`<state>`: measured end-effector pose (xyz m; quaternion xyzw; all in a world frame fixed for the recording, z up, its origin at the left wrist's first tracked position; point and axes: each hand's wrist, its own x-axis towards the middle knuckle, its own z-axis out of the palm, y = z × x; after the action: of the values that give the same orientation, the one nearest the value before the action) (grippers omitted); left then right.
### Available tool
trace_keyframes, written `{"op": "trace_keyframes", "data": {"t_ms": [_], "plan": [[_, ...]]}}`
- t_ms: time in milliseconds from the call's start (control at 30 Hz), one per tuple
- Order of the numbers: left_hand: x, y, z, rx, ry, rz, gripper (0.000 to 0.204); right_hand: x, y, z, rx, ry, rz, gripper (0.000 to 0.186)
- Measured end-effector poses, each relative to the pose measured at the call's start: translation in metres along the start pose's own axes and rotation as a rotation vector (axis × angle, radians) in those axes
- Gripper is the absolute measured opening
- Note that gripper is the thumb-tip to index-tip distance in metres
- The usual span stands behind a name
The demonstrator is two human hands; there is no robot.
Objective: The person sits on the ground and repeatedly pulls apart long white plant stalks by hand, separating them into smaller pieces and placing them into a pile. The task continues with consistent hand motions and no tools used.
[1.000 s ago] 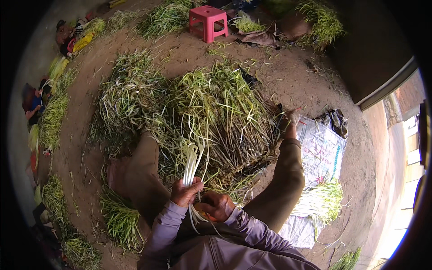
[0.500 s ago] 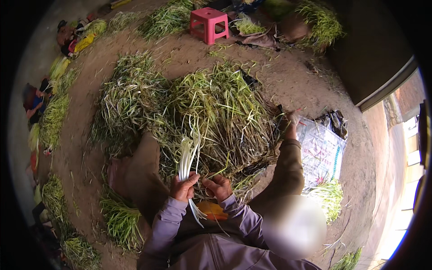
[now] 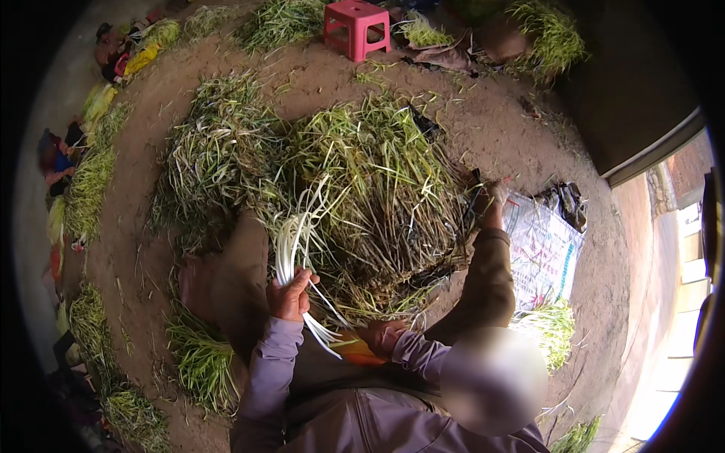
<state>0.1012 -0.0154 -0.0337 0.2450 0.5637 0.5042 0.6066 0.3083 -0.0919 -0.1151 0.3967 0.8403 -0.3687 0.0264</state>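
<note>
My left hand (image 3: 288, 294) is closed around a bunch of slender, white-stalked greens (image 3: 286, 253). Their pale ends hang below my fist, and thin leafy tips spread out above it. Lower and to the right, my right hand (image 3: 381, 337) is held apart from the left with its fingers curled in. It is slightly blurred, and what it holds, if anything, does not show. Just beyond my hands, between my legs, lies a big heap of uncleaned greens (image 3: 370, 181) with brown stalks toward me. Something orange (image 3: 364, 352) shows beneath my right hand.
Another heap of greens (image 3: 219, 158) lies at the left. A pink plastic stool (image 3: 356, 29) stands on the dirt floor ahead. Beside my right foot lies a printed white sack (image 3: 540, 245), with pale greens (image 3: 547, 328) at its near end. More green bundles (image 3: 200, 362) lie left.
My right hand has moved away from the left, down and to the right. My left hand has shifted left and slightly up with the bunch, whose tips now fan wider.
</note>
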Motion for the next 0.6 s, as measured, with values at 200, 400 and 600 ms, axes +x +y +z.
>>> {"op": "trace_keyframes", "data": {"t_ms": [200, 400, 600], "plan": [[0.007, 0.021, -0.011, 0.014, 0.05, 0.056, 0.015, -0.001, 0.048, 0.046, -0.266, -0.555, 0.068, 0.029], [0.011, 0.033, -0.02, 0.021, 0.048, 0.088, 0.015, 0.017, 0.104, 0.078, -0.28, -0.821, 0.265, 0.02], [0.007, 0.025, -0.027, -0.058, 0.034, 0.056, 0.018, 0.015, 0.085, 0.047, -0.285, -0.696, 0.311, 0.023]]}}
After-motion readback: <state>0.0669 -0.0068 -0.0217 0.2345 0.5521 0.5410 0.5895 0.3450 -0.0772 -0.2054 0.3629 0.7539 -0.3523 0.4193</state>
